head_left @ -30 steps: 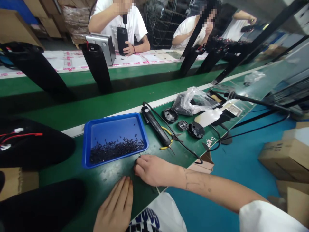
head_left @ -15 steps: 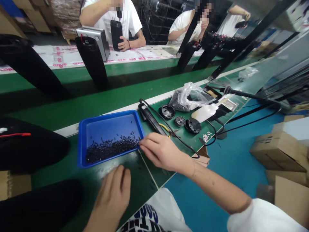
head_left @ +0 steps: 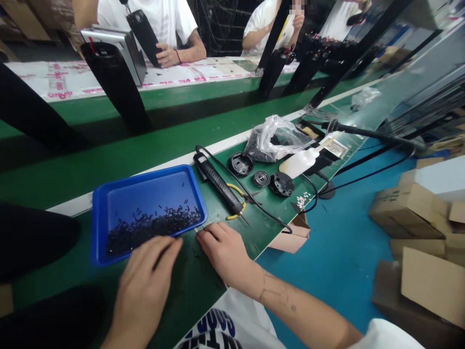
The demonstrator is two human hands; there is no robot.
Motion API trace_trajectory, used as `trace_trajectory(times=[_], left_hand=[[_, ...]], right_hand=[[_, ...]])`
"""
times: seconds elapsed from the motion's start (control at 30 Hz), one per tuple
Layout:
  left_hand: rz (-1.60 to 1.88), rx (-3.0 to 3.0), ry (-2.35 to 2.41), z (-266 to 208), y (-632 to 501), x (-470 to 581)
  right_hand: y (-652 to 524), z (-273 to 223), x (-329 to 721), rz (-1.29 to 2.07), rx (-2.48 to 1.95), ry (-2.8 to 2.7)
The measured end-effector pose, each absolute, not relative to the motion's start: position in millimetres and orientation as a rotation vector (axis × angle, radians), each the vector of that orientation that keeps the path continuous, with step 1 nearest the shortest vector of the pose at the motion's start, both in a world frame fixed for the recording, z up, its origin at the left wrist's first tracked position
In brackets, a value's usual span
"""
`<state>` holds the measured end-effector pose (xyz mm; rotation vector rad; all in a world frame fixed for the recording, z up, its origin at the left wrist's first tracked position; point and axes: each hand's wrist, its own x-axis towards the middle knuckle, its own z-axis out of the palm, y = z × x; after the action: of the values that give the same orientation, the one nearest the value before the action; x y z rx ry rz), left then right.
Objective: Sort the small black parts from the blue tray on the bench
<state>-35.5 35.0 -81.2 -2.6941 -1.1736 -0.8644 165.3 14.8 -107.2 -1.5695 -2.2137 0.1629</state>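
A blue tray (head_left: 148, 180) holds a heap of tiny black rod-shaped pieces (head_left: 152, 225), possibly screws, gathered along its near side. My left hand (head_left: 145, 283) is at the tray's near edge, fingers bent and thumb drawn in close to them; what they hold, if anything, is hidden. Just off the tray's near right corner is my right hand (head_left: 227, 252), low over the bench. Its thumb and fingertips are pinched together, and anything in them is too small to make out. Beyond it lies a black electric screwdriver (head_left: 220, 184) with a cable, partly over yellow-handled pliers (head_left: 236, 191).
Round black parts (head_left: 241, 165), a plastic bag (head_left: 278, 138) and a white bottle (head_left: 300, 162) lie to the right. Tall black housings (head_left: 116, 87) stand at left. Co-workers sit across the green bench (head_left: 189, 123). Cardboard boxes (head_left: 410, 211) are on the floor.
My left hand has moved up to the tray's near edge. My right hand has come away from the tray's right corner, down and left. The whole view has shifted.
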Motion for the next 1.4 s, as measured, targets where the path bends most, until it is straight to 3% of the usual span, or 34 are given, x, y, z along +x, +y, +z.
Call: trace_trajectory(times=[0.17,0.53,0.8,1.03,1.4], left_hand=[[-0.642,-2.863,-0.984,-107,-1,-32],[-0.597,-2.782,-0.852,-114,1,-27],[-0.925,-2.409,-1.280,-73,59,-37],[-0.919,-2.313,-1.624,-68,84,-37],[-0.877,-3.123,-1.097,-107,-21,-59]], right_hand=[[23,-109,171,0.136,-1.512,-2.279],[53,-60,178,0.237,-1.337,-2.134],[5,-68,184,0.367,-1.298,-2.228],[-25,-99,171,0.337,-1.376,-2.261],[30,-58,170,0.277,-1.198,-1.875]])
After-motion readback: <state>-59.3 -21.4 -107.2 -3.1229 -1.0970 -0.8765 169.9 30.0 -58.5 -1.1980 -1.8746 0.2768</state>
